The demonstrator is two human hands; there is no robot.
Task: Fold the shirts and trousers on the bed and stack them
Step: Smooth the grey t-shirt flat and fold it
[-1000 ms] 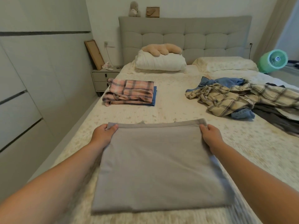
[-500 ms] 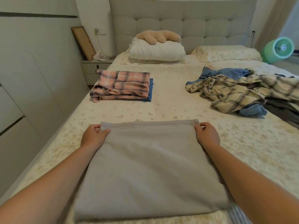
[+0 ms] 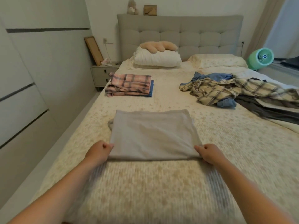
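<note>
A folded grey garment [image 3: 152,135] lies flat on the bed [image 3: 226,143] in front of me. My left hand [image 3: 99,152] grips its near left corner and my right hand [image 3: 208,152] grips its near right corner, fingers curled round the edge. Further back on the left sits a stack with a folded pink plaid garment [image 3: 129,84] on top of a blue one [image 3: 151,89]. On the right lies an unfolded heap: a beige plaid shirt [image 3: 226,91], blue denim [image 3: 226,103] and a dark grey garment [image 3: 267,110].
A rolled white duvet [image 3: 157,59] with a beige plush cushion [image 3: 157,46] and a pillow [image 3: 216,60] lie by the headboard. A nightstand [image 3: 103,75] and wardrobe wall [image 3: 32,78] stand left of the bed. A green fan [image 3: 261,58] stands at the right.
Both hands left the garment's far corners and now hold its near corners. The grey garment looks shorter, folded in half, and lies further from me.
</note>
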